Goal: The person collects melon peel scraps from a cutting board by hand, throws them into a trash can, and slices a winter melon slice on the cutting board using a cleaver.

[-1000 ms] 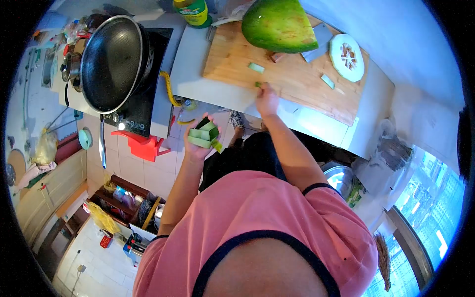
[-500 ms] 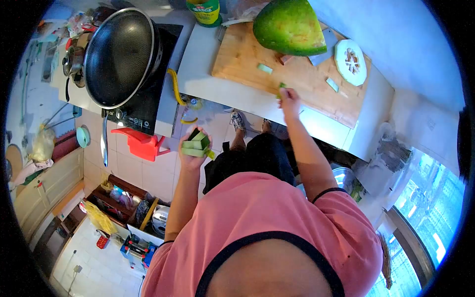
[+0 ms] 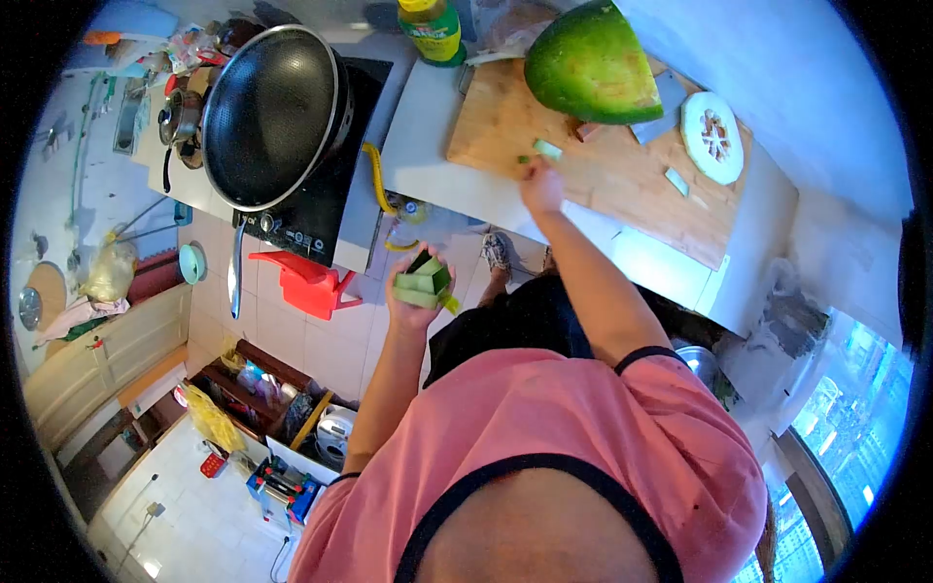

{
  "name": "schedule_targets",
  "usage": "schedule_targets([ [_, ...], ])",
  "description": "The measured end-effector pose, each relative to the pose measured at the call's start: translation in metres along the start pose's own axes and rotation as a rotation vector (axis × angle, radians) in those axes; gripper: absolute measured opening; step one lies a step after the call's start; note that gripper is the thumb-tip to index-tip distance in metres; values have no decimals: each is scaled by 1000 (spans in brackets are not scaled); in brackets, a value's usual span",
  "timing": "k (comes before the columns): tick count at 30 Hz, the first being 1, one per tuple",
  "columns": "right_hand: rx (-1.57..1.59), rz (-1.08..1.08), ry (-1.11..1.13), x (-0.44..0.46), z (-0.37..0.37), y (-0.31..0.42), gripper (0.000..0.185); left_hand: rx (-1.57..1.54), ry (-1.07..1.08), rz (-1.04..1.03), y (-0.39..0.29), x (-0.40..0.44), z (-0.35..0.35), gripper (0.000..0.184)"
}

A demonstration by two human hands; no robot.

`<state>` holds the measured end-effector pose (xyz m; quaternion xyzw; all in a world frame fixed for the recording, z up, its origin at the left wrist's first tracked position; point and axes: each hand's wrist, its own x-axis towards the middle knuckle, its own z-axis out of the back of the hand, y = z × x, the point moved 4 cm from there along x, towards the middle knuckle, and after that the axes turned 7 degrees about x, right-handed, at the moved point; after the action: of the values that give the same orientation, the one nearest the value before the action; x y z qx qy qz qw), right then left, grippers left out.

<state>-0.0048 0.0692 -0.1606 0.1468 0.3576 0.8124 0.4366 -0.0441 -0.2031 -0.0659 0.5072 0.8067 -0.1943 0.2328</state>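
Several pieces of green melon rind (image 3: 424,280) lie stacked in my left hand (image 3: 406,313), its fingers curled round them off the board's left front. My right hand (image 3: 541,188) is closed over the front edge of the wooden cutting board (image 3: 603,180), a small green rind piece (image 3: 524,158) at its fingertips. Just beyond them lies a pale green melon strip (image 3: 547,150). A second strip (image 3: 677,182) rests farther right. At the back of the board stands a large cut winter melon (image 3: 593,68), beside a cleaver blade (image 3: 663,109) and a round melon slice (image 3: 712,136) with a seedy core.
Left of the counter, a black wok (image 3: 272,117) sits on an induction cooker (image 3: 360,117). A green bottle with a yellow cap (image 3: 432,34) stands behind the board. Below are a red plastic stool (image 3: 311,287) and a drawer unit (image 3: 258,389). A wall borders the right side.
My right hand has moved left along the board's front edge, closer to the pale strip. My left hand keeps its stack of rind. The whole view has shifted slightly.
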Motion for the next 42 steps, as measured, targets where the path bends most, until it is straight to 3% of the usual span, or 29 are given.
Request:
schedule_targets([
  [2,12,41,66,-1,-30,34,12,-42,-104,-46,-2,-13,6,35],
  [8,85,169,188,-12,-105,100,16,-16,-56,-101,-11,-34,17,35],
  [10,493,53,302,-37,-88,113,18,-23,-104,-135,-14,-35,24,36],
  [14,765,-107,504,-83,-3,138,16,25,-25,-42,-9,-6,21,39],
  [16,506,216,387,-109,37,145,16,193,-90,27,6,18,-5,41],
  [17,476,182,353,-116,54,141,16,172,36,51,17,30,-18,41],
  [19,346,511,217,-123,83,149,15,111,195,118,40,59,-34,40],
  [22,126,463,108,-113,120,129,14,35,268,272,79,82,-68,39],
  [27,279,444,-85,-92,194,92,10,133,169,385,123,98,-107,37],
  [30,162,158,-226,-55,216,-11,6,97,224,425,136,103,-123,35],
  [31,42,189,-302,-36,223,-53,18,143,208,400,136,102,-126,34],
  [32,-120,-19,-177,-15,229,-96,18,149,203,387,136,101,-127,34],
  [34,-198,121,-478,13,241,-147,16,158,171,375,134,97,-127,33],
  [37,-398,36,-314,40,247,-170,18,154,95,312,130,88,-117,33],
  [42,-430,65,-87,41,229,-178,18,144,44,192,128,77,-108,33],
])
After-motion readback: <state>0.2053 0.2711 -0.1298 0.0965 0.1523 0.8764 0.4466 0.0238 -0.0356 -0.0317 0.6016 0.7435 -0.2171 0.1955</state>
